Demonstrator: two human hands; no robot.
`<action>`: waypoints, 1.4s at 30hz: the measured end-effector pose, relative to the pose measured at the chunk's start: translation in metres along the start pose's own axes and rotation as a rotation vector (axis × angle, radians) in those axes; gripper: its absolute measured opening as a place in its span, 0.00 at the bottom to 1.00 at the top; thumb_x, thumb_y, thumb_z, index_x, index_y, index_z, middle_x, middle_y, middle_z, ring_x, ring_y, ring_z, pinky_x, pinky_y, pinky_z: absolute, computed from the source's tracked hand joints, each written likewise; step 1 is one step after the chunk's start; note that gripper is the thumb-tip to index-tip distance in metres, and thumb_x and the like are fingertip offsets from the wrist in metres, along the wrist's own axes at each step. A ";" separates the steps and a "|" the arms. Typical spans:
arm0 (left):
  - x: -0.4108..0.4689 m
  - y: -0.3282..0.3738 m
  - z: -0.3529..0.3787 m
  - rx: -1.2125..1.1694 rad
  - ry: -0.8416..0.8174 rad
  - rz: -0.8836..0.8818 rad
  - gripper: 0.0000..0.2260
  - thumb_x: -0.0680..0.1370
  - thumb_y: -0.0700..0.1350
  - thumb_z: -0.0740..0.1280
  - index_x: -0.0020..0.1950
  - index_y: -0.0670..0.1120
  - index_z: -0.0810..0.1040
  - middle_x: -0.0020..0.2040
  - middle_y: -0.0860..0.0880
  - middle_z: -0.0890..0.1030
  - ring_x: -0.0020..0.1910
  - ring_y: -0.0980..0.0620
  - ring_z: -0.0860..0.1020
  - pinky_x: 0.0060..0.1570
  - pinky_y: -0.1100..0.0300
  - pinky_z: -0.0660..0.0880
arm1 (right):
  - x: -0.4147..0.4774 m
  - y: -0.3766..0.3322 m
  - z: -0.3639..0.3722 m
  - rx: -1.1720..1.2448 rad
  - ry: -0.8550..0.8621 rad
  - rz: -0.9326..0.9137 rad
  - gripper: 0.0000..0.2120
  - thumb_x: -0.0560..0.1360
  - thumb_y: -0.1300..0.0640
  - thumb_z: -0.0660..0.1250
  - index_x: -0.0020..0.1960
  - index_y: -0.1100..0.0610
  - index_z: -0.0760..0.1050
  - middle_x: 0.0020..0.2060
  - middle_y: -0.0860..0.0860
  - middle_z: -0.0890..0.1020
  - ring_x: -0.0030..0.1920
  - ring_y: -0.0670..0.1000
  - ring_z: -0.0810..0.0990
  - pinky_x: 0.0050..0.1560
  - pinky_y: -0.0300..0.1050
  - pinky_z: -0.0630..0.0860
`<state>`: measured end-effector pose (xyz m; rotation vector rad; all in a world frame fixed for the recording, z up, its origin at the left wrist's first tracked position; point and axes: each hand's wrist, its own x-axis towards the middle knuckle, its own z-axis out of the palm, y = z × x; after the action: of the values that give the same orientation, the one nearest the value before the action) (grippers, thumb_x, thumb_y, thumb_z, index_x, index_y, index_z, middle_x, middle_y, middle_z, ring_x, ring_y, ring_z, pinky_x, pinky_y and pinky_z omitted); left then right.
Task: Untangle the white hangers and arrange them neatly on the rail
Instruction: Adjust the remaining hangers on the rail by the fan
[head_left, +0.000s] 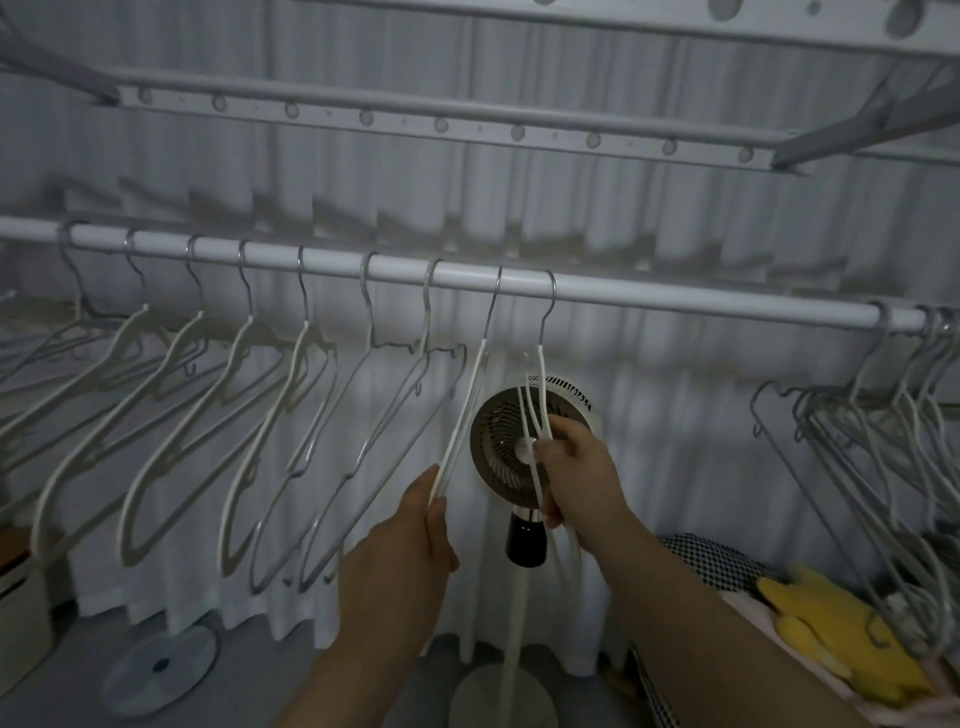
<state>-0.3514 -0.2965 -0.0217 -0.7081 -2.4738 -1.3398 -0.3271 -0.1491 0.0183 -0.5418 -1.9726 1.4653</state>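
**Item: white hangers.** Two are hanging by their metal hooks at mid-rail, just beside each other, and each is being held lower down.

- **First hanger** (462, 415): the left hand (410, 540) is pinching its lower arm between thumb and fingers. The frame is swinging out toward the viewer.
- **Second hanger** (537, 395): the right hand (582, 478) is gripping its thin bars, with fingers curled round them. Several bars are passing through that fist, and whether they are snagged cannot be told.

**Handling, as judged:** light, thin and stiff, with a little spring. The smooth coating is likely to slip in a loose pinch, and the hooks are likely to catch on neighbours. Each is best taken at the neck just under the hook, then lifted straight off, not dragged sideways.

**Rail** (675, 304): white, running across the view.

- A spaced row of hangers (171, 415) is hanging along its left stretch.
- The bunched hangers (883, 431) are crowding and overlapping at its right end, apparently awaiting sorting.

**Surroundings:** a standing fan (493, 441) is facing forward before a pale curtain (675, 415). A soft yellow object (831, 639) is lying at the lower right.
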 end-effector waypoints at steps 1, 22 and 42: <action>0.000 0.000 0.001 -0.017 -0.009 -0.003 0.19 0.81 0.46 0.50 0.72 0.51 0.59 0.43 0.48 0.83 0.35 0.53 0.74 0.42 0.61 0.71 | 0.000 0.000 -0.001 -0.003 0.009 0.007 0.17 0.79 0.63 0.54 0.67 0.59 0.68 0.29 0.53 0.71 0.11 0.43 0.64 0.14 0.32 0.63; -0.007 -0.006 -0.005 -0.310 -0.027 -0.037 0.17 0.76 0.50 0.60 0.66 0.57 0.68 0.53 0.51 0.81 0.50 0.49 0.80 0.55 0.53 0.75 | -0.012 0.010 -0.016 -0.029 0.135 -0.060 0.17 0.78 0.52 0.59 0.64 0.58 0.69 0.44 0.47 0.76 0.39 0.50 0.77 0.29 0.37 0.73; -0.044 0.094 0.032 -0.241 0.097 0.352 0.27 0.65 0.62 0.51 0.52 0.49 0.80 0.46 0.60 0.75 0.47 0.64 0.71 0.50 0.72 0.64 | -0.025 0.011 -0.174 -0.182 0.454 -0.310 0.14 0.78 0.57 0.60 0.62 0.59 0.72 0.52 0.49 0.74 0.53 0.47 0.72 0.49 0.31 0.67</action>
<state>-0.2644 -0.2398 0.0090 -1.0481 -2.0134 -1.5003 -0.1900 -0.0405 0.0356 -0.5590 -1.7376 0.8872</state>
